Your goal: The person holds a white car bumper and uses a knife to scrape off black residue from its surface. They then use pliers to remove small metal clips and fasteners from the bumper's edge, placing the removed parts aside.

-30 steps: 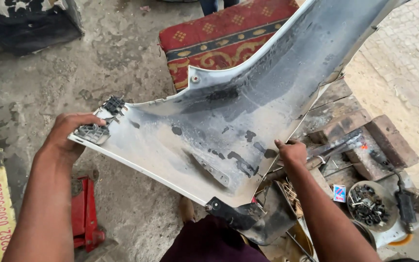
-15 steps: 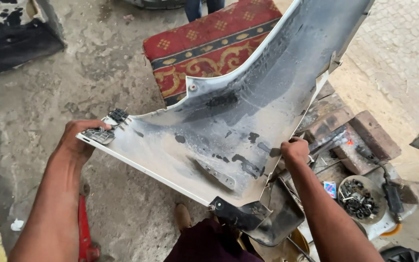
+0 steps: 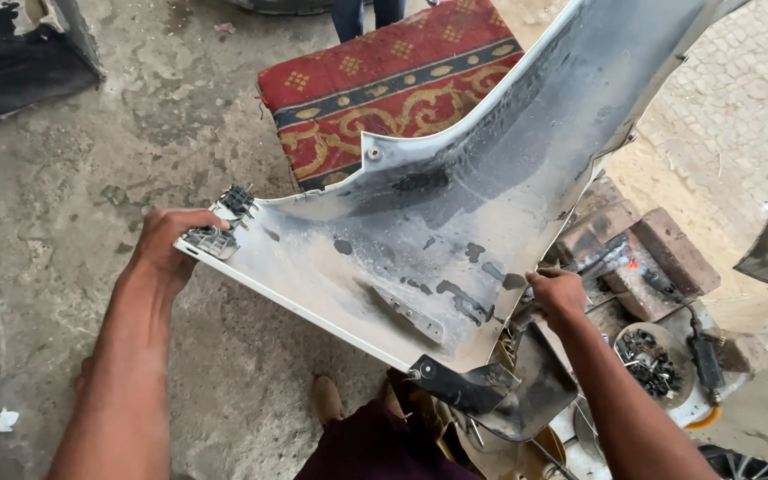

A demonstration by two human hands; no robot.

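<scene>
both hands clamp the car fender panel (image 3: pixel 420 258), inner side up: left hand (image 3: pixel 166 244) on clip corner, right hand (image 3: pixel 557 293) on edge. not set down yet.

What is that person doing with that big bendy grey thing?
A person is holding a large grey car body panel up off the ground with both hands. The left hand grips its pointed corner, and the right hand grips the edge on the other side. Underneath are a red patterned cushion, some bricks and a bowl of small metal parts.
</scene>
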